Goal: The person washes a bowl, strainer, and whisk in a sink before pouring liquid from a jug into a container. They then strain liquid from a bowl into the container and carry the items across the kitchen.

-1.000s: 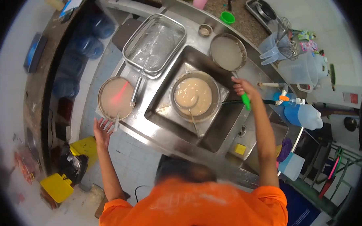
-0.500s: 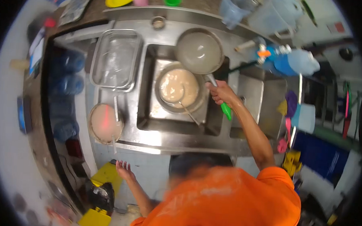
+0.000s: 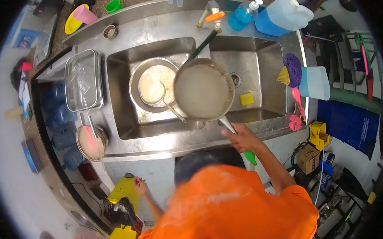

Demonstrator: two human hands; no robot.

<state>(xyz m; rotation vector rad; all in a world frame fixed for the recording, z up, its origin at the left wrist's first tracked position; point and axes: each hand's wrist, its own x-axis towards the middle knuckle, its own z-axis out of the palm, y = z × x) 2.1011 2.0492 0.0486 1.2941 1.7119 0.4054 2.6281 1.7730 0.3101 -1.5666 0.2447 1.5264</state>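
Note:
My right hand grips the handle of a round pan, fingers wrapped around the grey part above its green end. The pan spans the divider between the two sink basins, and its inside looks grey and cloudy. Left of it, in the left basin, a metal pot contains cloudy beige liquid and a ladle whose handle leans over the rim. Low at the left, near the yellow bin, my left hand is empty, its fingers loosely apart.
A glass dish and a pot of pinkish contents stand left of the sink. Behind are a tap with an orange lever, a blue soap bottle and a jug. A yellow sponge lies in the right basin.
The pan has come down and right, from above the beige pot toward the sink divider, still in my right hand. My left hand stays low. The view has shifted.

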